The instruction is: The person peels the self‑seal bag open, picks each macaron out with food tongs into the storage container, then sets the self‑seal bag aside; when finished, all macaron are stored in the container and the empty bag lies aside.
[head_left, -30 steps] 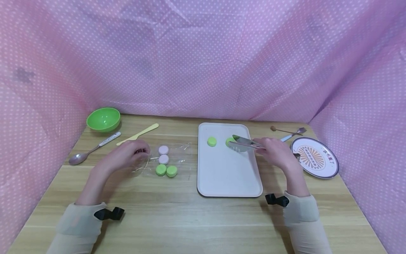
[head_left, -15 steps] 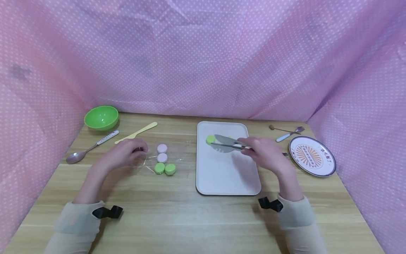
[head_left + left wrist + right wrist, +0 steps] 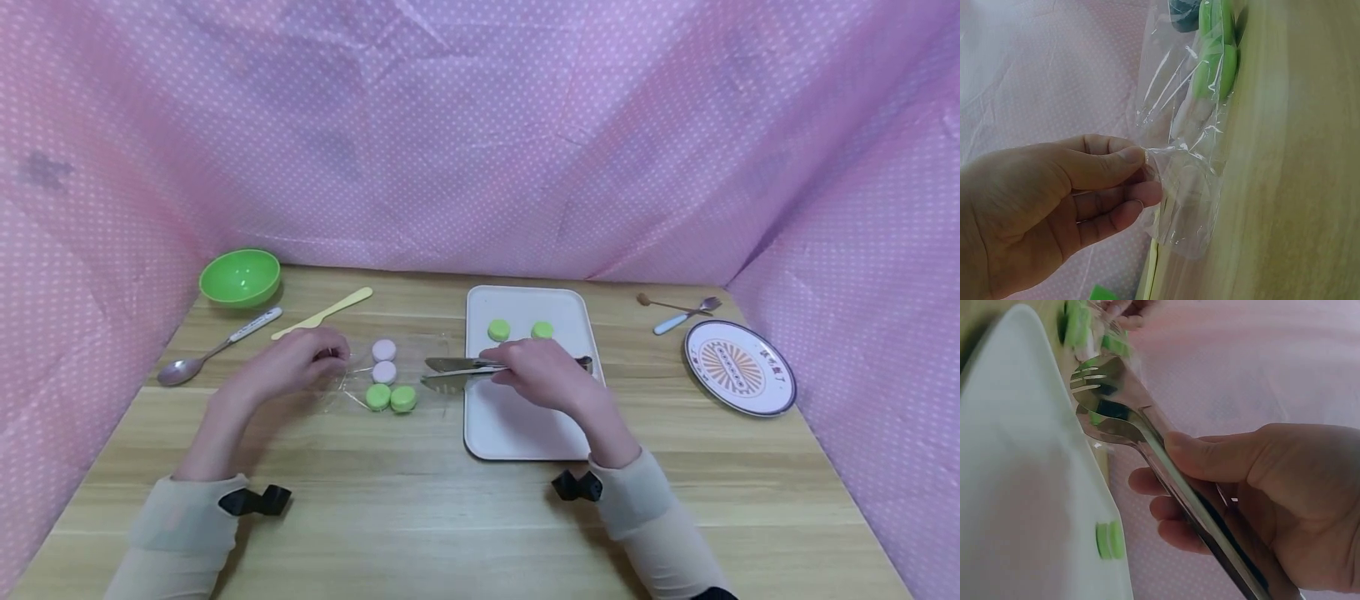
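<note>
My left hand (image 3: pixel 303 362) pinches the edge of a clear plastic bag (image 3: pixel 1179 150) between thumb and index finger. Two lilac macarons (image 3: pixel 384 362) and two green macarons (image 3: pixel 390 398) lie within the bag's outline, seen through the film in the left wrist view. My right hand (image 3: pixel 543 375) grips metal tongs (image 3: pixel 1172 481), thumb on one arm and fingers around the other. Slightly parted, the tongs' tips point left past the tray's left edge toward the bag, with no macaron between them. Two more green macarons (image 3: pixel 498 330) sit apart on the far part of the white tray (image 3: pixel 495 433).
At the back left stands a green bowl (image 3: pixel 240 279), with a spoon (image 3: pixel 217 348) and a yellow spreader (image 3: pixel 322 313) nearby. Right of the tray lie a round patterned plate (image 3: pixel 740 368), a small fork (image 3: pixel 686 317) and a thin brown stick (image 3: pixel 663 303). Pink dotted cloth (image 3: pixel 480 150) surrounds the table.
My right hand has carried the tongs leftward, from above the right green macaron on the tray to the bag's right side. Both tray macarons are uncovered again. My left hand stays in place.
</note>
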Tool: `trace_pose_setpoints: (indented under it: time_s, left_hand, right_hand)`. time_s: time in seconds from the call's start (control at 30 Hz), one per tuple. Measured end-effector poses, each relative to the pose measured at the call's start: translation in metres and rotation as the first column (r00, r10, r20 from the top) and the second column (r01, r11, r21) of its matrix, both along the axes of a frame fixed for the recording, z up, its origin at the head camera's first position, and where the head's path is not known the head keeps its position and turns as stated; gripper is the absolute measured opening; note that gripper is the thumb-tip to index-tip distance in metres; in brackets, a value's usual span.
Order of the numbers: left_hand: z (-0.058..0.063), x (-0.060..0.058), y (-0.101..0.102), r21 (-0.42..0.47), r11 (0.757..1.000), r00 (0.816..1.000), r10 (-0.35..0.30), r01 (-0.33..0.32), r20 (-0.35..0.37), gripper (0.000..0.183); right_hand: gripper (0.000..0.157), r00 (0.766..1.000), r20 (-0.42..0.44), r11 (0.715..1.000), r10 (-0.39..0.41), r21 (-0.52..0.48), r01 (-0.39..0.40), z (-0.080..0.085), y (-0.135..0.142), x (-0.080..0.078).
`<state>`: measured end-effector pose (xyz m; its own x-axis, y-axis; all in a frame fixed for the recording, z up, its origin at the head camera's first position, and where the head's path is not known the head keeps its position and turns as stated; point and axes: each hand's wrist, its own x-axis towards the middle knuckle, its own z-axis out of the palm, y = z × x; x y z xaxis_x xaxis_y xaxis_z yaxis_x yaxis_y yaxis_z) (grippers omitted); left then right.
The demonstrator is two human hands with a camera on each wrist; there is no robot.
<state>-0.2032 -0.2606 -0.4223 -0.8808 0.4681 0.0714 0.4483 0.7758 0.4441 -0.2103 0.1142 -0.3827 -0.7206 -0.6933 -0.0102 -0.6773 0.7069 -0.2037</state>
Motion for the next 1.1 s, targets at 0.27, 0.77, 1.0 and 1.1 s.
trace_pose_setpoints:
  time_s: [0.27,0.77,1.0,1.1]
  left_hand:
    - [0.001,-0.001,0.002,0.000,1.000,0.998,-0.032,0.032,-0.060,0.007]
    - [0.000,-0.001,0.004,0.008,0.997,0.994,-0.077,0.078,-0.080,0.008]
    - [-0.001,-0.001,0.004,0.000,0.996,0.992,-0.084,0.085,-0.093,0.007]
    - [-0.001,-0.001,0.004,-0.001,0.996,0.992,-0.087,0.087,-0.094,0.007]
  right_hand:
    - [0.022,0.997,0.041,0.998,0.067,-0.001,-0.067,-0.005,-0.010,0.001]
    - [0.020,0.985,0.061,0.987,0.162,-0.005,-0.162,-0.007,-0.018,0.010]
    - [0.021,0.983,0.036,0.983,0.182,-0.013,-0.182,-0.010,-0.022,0.010]
    - [0.024,0.982,0.039,0.983,0.183,-0.018,-0.182,-0.011,-0.023,0.010]
